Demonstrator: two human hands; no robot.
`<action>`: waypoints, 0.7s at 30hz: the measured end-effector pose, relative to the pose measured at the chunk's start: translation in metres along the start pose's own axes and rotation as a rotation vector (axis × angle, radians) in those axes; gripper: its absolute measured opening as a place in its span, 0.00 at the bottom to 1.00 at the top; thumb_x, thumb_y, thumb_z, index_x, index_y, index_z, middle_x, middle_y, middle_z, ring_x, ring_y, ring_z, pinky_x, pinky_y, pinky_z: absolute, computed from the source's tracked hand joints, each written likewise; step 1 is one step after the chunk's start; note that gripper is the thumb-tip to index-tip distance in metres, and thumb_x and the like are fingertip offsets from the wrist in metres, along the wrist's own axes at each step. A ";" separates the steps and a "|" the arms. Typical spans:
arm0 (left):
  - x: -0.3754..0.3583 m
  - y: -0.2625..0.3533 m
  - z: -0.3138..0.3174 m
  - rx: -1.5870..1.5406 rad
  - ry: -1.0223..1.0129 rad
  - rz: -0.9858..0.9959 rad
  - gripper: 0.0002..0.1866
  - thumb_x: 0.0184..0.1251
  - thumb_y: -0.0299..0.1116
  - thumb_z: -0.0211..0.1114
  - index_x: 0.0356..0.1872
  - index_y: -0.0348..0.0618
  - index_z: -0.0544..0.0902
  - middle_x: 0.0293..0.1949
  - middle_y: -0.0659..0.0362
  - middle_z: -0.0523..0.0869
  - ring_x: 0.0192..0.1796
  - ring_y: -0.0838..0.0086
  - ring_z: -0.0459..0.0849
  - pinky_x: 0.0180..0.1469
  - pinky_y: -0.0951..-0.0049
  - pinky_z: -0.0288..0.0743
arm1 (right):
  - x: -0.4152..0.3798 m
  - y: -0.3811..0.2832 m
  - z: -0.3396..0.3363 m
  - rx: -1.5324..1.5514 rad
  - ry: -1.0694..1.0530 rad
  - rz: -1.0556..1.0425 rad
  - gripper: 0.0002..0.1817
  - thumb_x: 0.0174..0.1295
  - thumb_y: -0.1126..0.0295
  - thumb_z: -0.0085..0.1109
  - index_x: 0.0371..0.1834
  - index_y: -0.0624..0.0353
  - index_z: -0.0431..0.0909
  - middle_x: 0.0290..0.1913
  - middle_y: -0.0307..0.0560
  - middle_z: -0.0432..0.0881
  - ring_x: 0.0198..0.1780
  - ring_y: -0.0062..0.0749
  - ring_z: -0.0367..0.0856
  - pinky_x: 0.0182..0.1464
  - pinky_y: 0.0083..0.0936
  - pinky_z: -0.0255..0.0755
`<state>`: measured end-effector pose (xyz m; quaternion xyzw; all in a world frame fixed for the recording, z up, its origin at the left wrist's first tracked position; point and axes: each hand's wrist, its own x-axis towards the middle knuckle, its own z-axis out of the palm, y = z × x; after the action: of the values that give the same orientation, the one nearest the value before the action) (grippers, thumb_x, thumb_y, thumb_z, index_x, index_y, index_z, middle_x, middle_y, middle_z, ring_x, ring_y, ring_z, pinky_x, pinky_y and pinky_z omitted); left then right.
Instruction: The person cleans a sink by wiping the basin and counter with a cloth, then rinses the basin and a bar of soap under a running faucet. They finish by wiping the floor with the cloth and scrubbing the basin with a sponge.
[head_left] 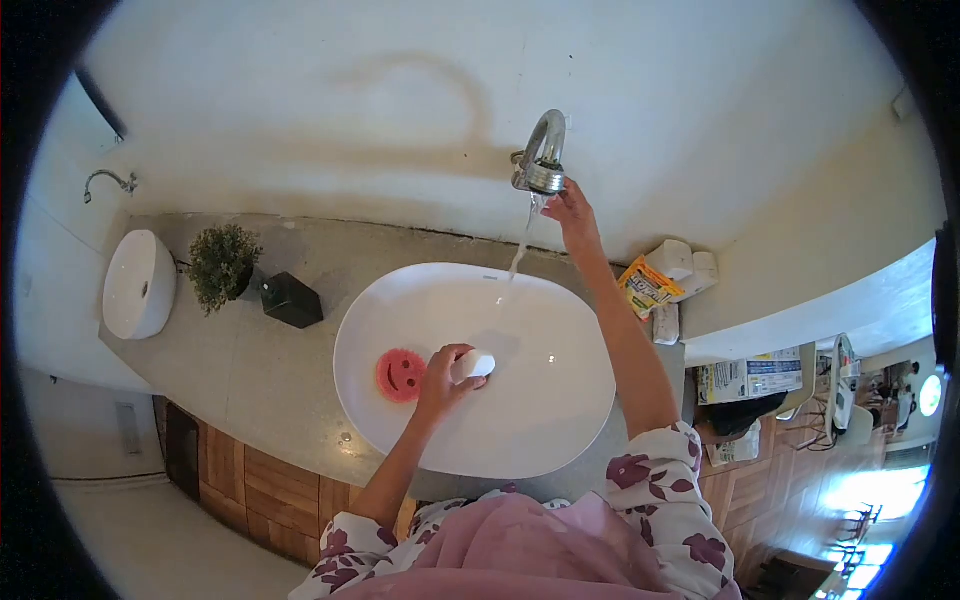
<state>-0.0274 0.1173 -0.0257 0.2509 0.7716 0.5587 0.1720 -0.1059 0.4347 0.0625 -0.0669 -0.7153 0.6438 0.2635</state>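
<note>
In my left hand [446, 385] is a small white rounded object [474, 367], cup-like in shape, held low over the basin; my fingers hide part of it. My right hand [573, 215] reaches up to the chrome faucet [546, 150], its fingers curled at the right side of the spout's end. A stream of water [522, 245] runs from the spout into the white oval sink [590, 420]. Just left of my left hand, a round pink smiley-face sponge [399, 375] rests on the basin's inner side.
On the counter [290, 375], left of the sink, stand a dark square bottle [291, 300], a potted plant [222, 262] and another white basin [140, 285]. At right are a yellow packet [648, 288] and white rolls [672, 260]. Newspapers [750, 378] lie further right.
</note>
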 end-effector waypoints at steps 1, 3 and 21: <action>0.000 0.000 0.000 0.000 -0.002 -0.001 0.29 0.43 0.32 0.78 0.49 0.42 0.77 0.47 0.53 0.81 0.52 0.59 0.79 0.56 0.62 0.71 | -0.001 0.001 0.001 0.000 0.001 0.002 0.26 0.70 0.61 0.55 0.67 0.58 0.64 0.43 0.46 0.78 0.44 0.25 0.78 0.46 0.23 0.76; -0.003 -0.001 -0.002 0.029 -0.013 0.006 0.29 0.43 0.33 0.78 0.50 0.42 0.76 0.47 0.53 0.81 0.52 0.59 0.79 0.56 0.62 0.71 | -0.006 0.000 0.009 0.042 0.042 -0.013 0.25 0.72 0.59 0.52 0.67 0.59 0.64 0.37 0.44 0.79 0.37 0.23 0.78 0.42 0.22 0.76; -0.036 0.011 -0.027 -0.248 0.141 -0.119 0.27 0.46 0.24 0.76 0.49 0.39 0.76 0.44 0.56 0.80 0.49 0.70 0.78 0.54 0.69 0.71 | -0.080 0.018 -0.005 -0.297 -0.041 0.294 0.18 0.71 0.64 0.50 0.60 0.58 0.73 0.37 0.45 0.83 0.35 0.25 0.81 0.38 0.22 0.77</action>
<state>-0.0102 0.0782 -0.0075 0.1418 0.7203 0.6548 0.1796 -0.0397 0.4077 0.0218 -0.1954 -0.7902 0.5638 0.1395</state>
